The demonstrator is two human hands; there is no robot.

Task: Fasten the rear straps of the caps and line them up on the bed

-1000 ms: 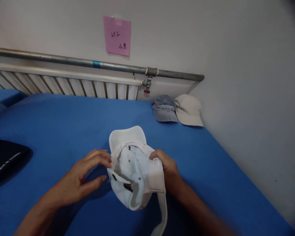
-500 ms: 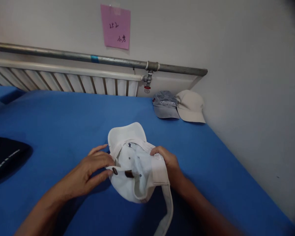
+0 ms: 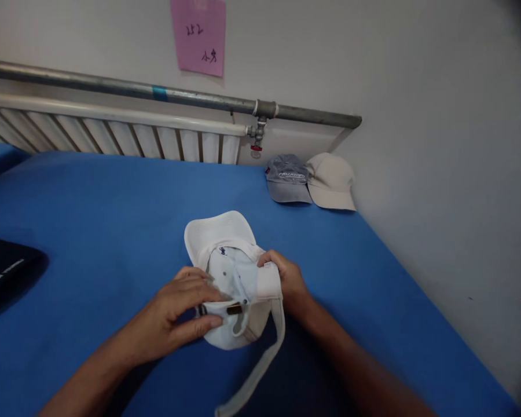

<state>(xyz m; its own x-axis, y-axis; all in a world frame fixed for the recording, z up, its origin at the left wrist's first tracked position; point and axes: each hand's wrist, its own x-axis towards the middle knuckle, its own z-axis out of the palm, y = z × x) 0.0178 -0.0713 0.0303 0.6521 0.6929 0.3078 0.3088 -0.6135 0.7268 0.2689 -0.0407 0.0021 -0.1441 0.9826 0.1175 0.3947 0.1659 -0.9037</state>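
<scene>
A white baseball cap (image 3: 220, 229) is held low over the blue surface, its inside facing me and its brim pointing away. My left hand (image 3: 178, 310) pinches the back edge of the cap, thumb outside and fingers inside, beside a dark metal buckle (image 3: 234, 310). On the other side, my right hand (image 3: 289, 281) grips the cap's rim with the thumb over the inner band; its other fingers are hidden behind the fabric. From that side a long loose strap (image 3: 260, 365) hangs down, curving toward the bottom of the view.
A grey cap (image 3: 287, 179) and a beige cap (image 3: 330, 180) sit side by side at the back right by the wall. At left lies a black item with white lettering (image 3: 11, 269). Behind the blue surface (image 3: 113, 214) run a radiator (image 3: 125, 136) and a metal pipe (image 3: 200, 99).
My left hand has slid rightward along the cap's back edge, closer to the buckle. The cap's back opening has narrowed, and the strap's loose end has swung left.
</scene>
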